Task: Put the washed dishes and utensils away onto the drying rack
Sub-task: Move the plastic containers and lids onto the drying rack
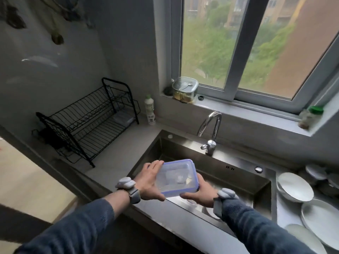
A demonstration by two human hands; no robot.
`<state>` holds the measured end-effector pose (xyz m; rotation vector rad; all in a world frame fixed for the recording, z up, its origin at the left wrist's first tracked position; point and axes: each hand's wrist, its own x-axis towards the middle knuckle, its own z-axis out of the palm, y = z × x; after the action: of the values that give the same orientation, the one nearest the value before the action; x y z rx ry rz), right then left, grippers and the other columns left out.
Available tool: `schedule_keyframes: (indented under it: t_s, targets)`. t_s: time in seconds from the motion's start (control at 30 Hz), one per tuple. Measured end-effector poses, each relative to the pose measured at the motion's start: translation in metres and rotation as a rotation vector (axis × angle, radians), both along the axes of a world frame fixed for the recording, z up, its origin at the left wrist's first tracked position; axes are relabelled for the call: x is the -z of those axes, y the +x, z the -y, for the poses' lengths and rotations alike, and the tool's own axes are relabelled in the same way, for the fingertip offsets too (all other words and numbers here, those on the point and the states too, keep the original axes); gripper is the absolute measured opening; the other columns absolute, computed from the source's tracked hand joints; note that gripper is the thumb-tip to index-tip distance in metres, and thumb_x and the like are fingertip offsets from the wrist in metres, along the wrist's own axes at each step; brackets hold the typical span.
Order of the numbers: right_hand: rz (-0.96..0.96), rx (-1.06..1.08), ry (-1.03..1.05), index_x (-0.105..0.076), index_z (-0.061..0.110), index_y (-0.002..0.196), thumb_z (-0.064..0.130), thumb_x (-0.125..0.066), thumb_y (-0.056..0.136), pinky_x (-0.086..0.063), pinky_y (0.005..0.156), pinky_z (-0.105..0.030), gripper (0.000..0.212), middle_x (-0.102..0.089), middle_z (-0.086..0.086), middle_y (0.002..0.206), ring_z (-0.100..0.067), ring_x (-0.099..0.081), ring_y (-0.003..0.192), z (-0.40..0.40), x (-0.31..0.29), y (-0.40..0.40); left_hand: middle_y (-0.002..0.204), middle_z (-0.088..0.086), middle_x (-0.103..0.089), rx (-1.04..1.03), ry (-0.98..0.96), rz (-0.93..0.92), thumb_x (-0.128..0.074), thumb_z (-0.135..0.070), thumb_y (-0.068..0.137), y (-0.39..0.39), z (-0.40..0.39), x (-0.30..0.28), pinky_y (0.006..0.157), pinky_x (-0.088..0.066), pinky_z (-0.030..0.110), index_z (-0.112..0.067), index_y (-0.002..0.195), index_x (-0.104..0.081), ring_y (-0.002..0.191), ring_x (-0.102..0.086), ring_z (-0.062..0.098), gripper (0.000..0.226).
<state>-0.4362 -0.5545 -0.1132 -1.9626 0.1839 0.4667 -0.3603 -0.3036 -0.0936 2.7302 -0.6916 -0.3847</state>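
A clear plastic container with a blue rim (177, 177) hangs tilted over the left part of the steel sink (238, 180). My left hand (149, 182) grips its left side, thumb under the near corner. My right hand (199, 194) holds its lower right side from beneath. The black two-tier wire drying rack (88, 120) stands on the counter to the left, against the wall, with a flat clear item on its lower tier. White plates and bowls (295, 186) are stacked on the counter right of the sink.
A chrome faucet (211, 131) rises behind the sink. A white bottle (150, 109) stands beside the rack. A lidded glass container (185, 89) and a green-capped jar (310, 116) sit on the windowsill. Bare counter (117, 154) lies between rack and sink.
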Motion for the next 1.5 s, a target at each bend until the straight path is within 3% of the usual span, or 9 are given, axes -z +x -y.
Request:
schedule_keyframes:
  t_s: [0.1, 0.3, 0.47, 0.63, 0.7, 0.9, 1.03, 1.2, 1.5]
  targets:
    - [-0.157, 0.069, 0.125, -0.048, 0.034, 0.132, 0.052, -0.090, 0.064, -0.056, 0.062, -0.026, 0.083, -0.072, 0.000, 0.107, -0.012, -0.073, 0.079, -0.031, 0.003, 0.033, 0.156, -0.012, -0.027, -0.031, 0.018, -0.005, -0.078, -0.061, 0.047, 0.019, -0.039, -0.004, 0.115, -0.040, 0.035, -0.026, 0.159, -0.015, 0.140, -0.029, 0.018, 0.133]
    - [-0.341, 0.209, 0.248, -0.066, 0.013, 0.116, 0.048, -0.076, 0.084, -0.060, 0.074, -0.038, 0.048, -0.071, -0.013, 0.111, -0.026, -0.075, 0.082, -0.078, 0.007, 0.071, 0.158, -0.011, -0.025, -0.044, 0.045, -0.093, -0.086, -0.060, 0.053, 0.047, -0.085, -0.006, 0.117, -0.040, 0.048, -0.032, 0.159, -0.012, 0.143, -0.026, 0.016, 0.132]
    - [-0.331, 0.376, 0.369, -0.064, 0.007, 0.120, 0.047, -0.077, 0.083, -0.054, 0.051, -0.027, 0.057, -0.073, -0.016, 0.107, -0.029, -0.075, 0.073, -0.080, 0.004, 0.104, 0.155, -0.001, -0.033, -0.440, -0.143, -0.034, -0.076, -0.053, 0.073, 0.054, -0.074, 0.004, 0.119, -0.035, 0.042, -0.022, 0.157, -0.024, 0.146, -0.032, 0.026, 0.103]
    - [-0.340, 0.373, 0.385, -0.066, 0.008, 0.117, 0.050, -0.074, 0.085, -0.058, 0.060, -0.028, 0.053, -0.076, -0.014, 0.108, -0.030, -0.077, 0.089, -0.079, -0.005, 0.133, 0.113, -0.002, -0.067, -0.697, -0.519, -0.559, -0.067, -0.053, 0.091, 0.050, -0.037, 0.014, 0.101, -0.050, 0.040, -0.026, 0.116, -0.064, 0.113, -0.062, 0.021, 0.037]
    - [-0.355, 0.359, 0.390, -0.067, 0.009, 0.118, 0.052, -0.074, 0.083, -0.057, 0.058, -0.026, 0.056, -0.077, -0.013, 0.107, -0.028, -0.077, 0.090, -0.084, -0.003, 0.138, 0.088, -0.003, -0.065, -0.688, -0.631, -0.672, -0.065, -0.075, 0.080, 0.055, -0.024, 0.018, 0.081, -0.056, 0.043, -0.027, 0.095, -0.067, 0.086, -0.062, 0.020, 0.050]
    - [-0.443, 0.330, 0.453, -0.064, 0.011, 0.120, 0.053, -0.075, 0.081, -0.057, 0.061, -0.028, 0.058, -0.079, -0.008, 0.098, -0.021, -0.077, 0.078, -0.100, -0.003, 0.152, 0.106, 0.004, -0.077, -0.823, -0.827, -0.941, -0.048, -0.064, 0.099, 0.080, 0.000, 0.013, 0.098, -0.056, 0.043, -0.021, 0.120, -0.063, 0.102, -0.074, 0.023, 0.050]
    - [-0.390, 0.299, 0.421, -0.063, 0.007, 0.117, 0.050, -0.074, 0.083, -0.054, 0.055, -0.026, 0.056, -0.076, -0.009, 0.100, -0.024, -0.075, 0.074, -0.095, -0.007, 0.172, 0.102, 0.014, -0.078, -0.894, -0.984, -0.954, -0.048, -0.059, 0.101, 0.112, 0.000, 0.018, 0.079, -0.059, 0.038, -0.012, 0.118, -0.069, 0.093, -0.073, 0.030, 0.054]
    - [-0.285, 0.346, 0.353, -0.063, 0.014, 0.105, 0.027, -0.059, 0.100, -0.049, 0.049, -0.023, 0.015, -0.073, -0.009, 0.101, -0.021, -0.066, 0.070, -0.089, -0.017, 0.188, 0.102, 0.017, -0.071, -1.121, -1.135, -0.758, -0.048, -0.062, 0.099, 0.173, -0.040, 0.034, 0.058, -0.057, 0.033, -0.011, 0.120, -0.063, 0.077, -0.067, 0.028, 0.058]
    - [-0.322, 0.405, 0.328, -0.062, 0.011, 0.106, 0.016, -0.058, 0.100, -0.047, 0.048, -0.023, 0.008, -0.069, -0.012, 0.101, -0.021, -0.064, 0.066, -0.121, -0.005, 0.215, 0.078, 0.007, -0.054, -1.380, -1.082, -0.528, -0.036, -0.064, 0.102, 0.279, -0.147, 0.063, 0.050, -0.047, 0.031, -0.013, 0.114, -0.056, 0.060, -0.051, 0.021, 0.056]
